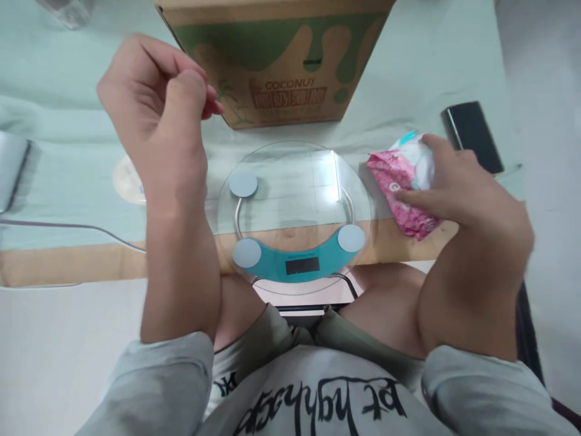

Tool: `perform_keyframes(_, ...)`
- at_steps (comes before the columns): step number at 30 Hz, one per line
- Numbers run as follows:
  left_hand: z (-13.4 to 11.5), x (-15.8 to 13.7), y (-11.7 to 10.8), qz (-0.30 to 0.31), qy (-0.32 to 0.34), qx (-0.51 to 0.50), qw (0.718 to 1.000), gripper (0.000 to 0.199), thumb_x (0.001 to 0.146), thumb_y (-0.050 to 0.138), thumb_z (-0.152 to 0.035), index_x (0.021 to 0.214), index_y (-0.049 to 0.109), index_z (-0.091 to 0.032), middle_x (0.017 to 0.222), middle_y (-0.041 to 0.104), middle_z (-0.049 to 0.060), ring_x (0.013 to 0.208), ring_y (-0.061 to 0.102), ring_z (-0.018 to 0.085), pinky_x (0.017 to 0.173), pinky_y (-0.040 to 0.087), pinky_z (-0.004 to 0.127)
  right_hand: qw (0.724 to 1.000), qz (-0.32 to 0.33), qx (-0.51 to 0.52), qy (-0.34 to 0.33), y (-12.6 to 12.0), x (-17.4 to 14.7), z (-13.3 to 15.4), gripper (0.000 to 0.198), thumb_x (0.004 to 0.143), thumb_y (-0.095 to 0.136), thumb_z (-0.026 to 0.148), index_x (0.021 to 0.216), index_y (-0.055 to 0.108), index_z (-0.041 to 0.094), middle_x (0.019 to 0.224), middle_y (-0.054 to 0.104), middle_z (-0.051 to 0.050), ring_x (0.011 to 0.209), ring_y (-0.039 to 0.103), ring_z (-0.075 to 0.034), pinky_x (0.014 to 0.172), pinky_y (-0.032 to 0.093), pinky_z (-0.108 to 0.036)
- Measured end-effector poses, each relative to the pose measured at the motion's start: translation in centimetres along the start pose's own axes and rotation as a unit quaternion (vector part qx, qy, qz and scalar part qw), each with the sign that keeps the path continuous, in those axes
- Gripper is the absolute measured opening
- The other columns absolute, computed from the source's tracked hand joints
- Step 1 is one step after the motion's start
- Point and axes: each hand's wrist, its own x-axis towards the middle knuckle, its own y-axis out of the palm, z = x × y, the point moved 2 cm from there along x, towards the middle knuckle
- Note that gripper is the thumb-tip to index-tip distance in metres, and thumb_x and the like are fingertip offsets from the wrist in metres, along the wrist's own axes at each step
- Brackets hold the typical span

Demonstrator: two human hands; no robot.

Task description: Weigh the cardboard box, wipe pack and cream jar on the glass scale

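My right hand (472, 188) grips a pink and white soft plastic packet (403, 188) at the right, thumb across its front and fingers behind it. Up at the left, my left hand (158, 91) is raised with thumb and fingertips pressed together; whatever they pinch, if anything, is too small to make out. Between both hands a round glass bathroom scale (295, 212) lies flat, its teal band and dark display towards me. Behind the scale stands a brown and green cardboard box (290, 66) printed "COCONUT", close to my left fingertips.
A black rectangular object (474, 136) lies beyond my right hand. Left of the scale sits a pale round item (129, 180), partly behind my left forearm. A grey device (13, 169) and a white cable (68, 225) are at far left; a clear container (70, 12) stands behind.
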Motion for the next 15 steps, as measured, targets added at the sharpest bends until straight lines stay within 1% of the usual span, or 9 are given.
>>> perform_keyframes(2, -0.4, -0.1, 0.1, 0.01, 0.011, 0.033, 0.999, 0.011, 0.089, 0.051, -0.029, 0.088, 0.057, -0.019, 0.078, 0.062, -0.004, 0.075, 0.063, 0.01, 0.075, 0.064, 0.037, 0.999, -0.03, 0.015, -0.002, 0.2, -0.3, -0.1, 0.098, 0.081, 0.077, 0.044, 0.166, 0.031, 0.034, 0.127, 0.061, -0.018, 0.118, 0.068, -0.039, 0.098, 0.06, -0.058)
perform_keyframes(3, -0.5, -0.1, 0.2, 0.008, 0.018, 0.052, 0.998, 0.013, 0.091, 0.048, -0.029, 0.088, 0.055, -0.018, 0.078, 0.062, -0.005, 0.075, 0.063, 0.008, 0.074, 0.063, 0.034, 0.999, -0.042, 0.033, -0.004, 0.1, -0.5, -0.2, 0.094, 0.082, 0.075, 0.042, 0.165, 0.032, 0.034, 0.127, 0.062, -0.016, 0.122, 0.066, -0.041, 0.102, 0.059, -0.061)
perform_keyframes(5, -0.8, -0.2, 0.3, 0.011, 0.032, 0.07, 0.997, 0.016, 0.093, 0.045, -0.028, 0.082, 0.048, -0.017, 0.077, 0.058, -0.007, 0.074, 0.06, 0.004, 0.071, 0.061, 0.027, 0.993, -0.069, 0.091, -0.006, -0.2, -1.0, -0.5, 0.091, 0.082, 0.073, 0.038, 0.164, 0.034, 0.035, 0.137, 0.061, -0.013, 0.132, 0.061, -0.042, 0.111, 0.053, -0.066)
perform_keyframes(7, -0.8, -0.3, 0.4, 0.023, 0.035, 0.061, 0.997, 0.025, 0.094, 0.046, -0.027, 0.073, 0.037, -0.015, 0.075, 0.055, -0.008, 0.073, 0.057, 0.001, 0.07, 0.059, 0.022, 0.984, -0.097, 0.148, -0.008, -0.9, -1.8, -0.8, 0.088, 0.083, 0.072, 0.037, 0.163, 0.036, 0.035, 0.147, 0.057, -0.009, 0.135, 0.06, -0.037, 0.118, 0.05, -0.063)
perform_keyframes(8, -0.7, -0.4, 0.5, 0.026, 0.037, 0.049, 0.998, 0.03, 0.094, 0.047, -0.025, 0.07, 0.032, -0.015, 0.074, 0.053, -0.008, 0.072, 0.056, 0.001, 0.069, 0.058, 0.021, 0.979, -0.114, 0.168, -0.024, -1.3, -2.4, -0.7, 0.087, 0.083, 0.072, 0.038, 0.163, 0.036, 0.034, 0.148, 0.057, -0.008, 0.133, 0.061, -0.035, 0.118, 0.051, -0.059)
perform_keyframes(10, -0.6, -0.7, 0.6, 0.03, 0.048, 0.019, 0.998, 0.037, 0.095, 0.048, -0.021, 0.066, 0.026, -0.015, 0.075, 0.051, -0.006, 0.072, 0.056, 0.002, 0.068, 0.057, 0.022, 0.964, -0.161, 0.191, -0.094, -2.3, -3.8, 0.1, 0.091, 0.082, 0.074, 0.044, 0.163, 0.037, 0.03, 0.14, 0.06, -0.008, 0.124, 0.063, -0.031, 0.113, 0.054, -0.052)
perform_keyframes(12, -0.6, -0.9, 0.6, 0.032, 0.067, -0.014, 0.997, 0.04, 0.097, 0.049, -0.017, 0.064, 0.026, -0.016, 0.074, 0.051, -0.005, 0.071, 0.056, 0.003, 0.067, 0.055, 0.022, 0.939, -0.184, 0.211, -0.198, -2.9, -5.3, 2.0, 0.092, 0.082, 0.072, 0.046, 0.164, 0.037, 0.025, 0.136, 0.06, -0.008, 0.119, 0.062, -0.027, 0.109, 0.055, -0.044)
perform_keyframes(13, -0.6, -1.0, 0.7, 0.037, 0.074, -0.028, 0.996, 0.038, 0.097, 0.05, -0.015, 0.064, 0.03, -0.016, 0.074, 0.052, -0.004, 0.071, 0.056, 0.003, 0.066, 0.054, 0.023, 0.923, -0.182, 0.226, -0.252, -3.0, -5.9, 3.2, 0.09, 0.083, 0.071, 0.046, 0.164, 0.039, 0.021, 0.138, 0.059, -0.007, 0.119, 0.062, -0.025, 0.11, 0.055, -0.041)
perform_keyframes(15, -0.7, -1.2, 0.7, 0.051, 0.071, -0.048, 0.995, 0.027, 0.097, 0.051, -0.013, 0.07, 0.046, -0.016, 0.074, 0.052, -0.004, 0.071, 0.057, 0.004, 0.066, 0.052, 0.025, 0.897, -0.149, 0.243, -0.337, -2.5, -6.5, 6.1, 0.085, 0.087, 0.066, 0.042, 0.163, 0.039, 0.014, 0.15, 0.052, -0.008, 0.119, 0.061, -0.021, 0.113, 0.055, -0.037)
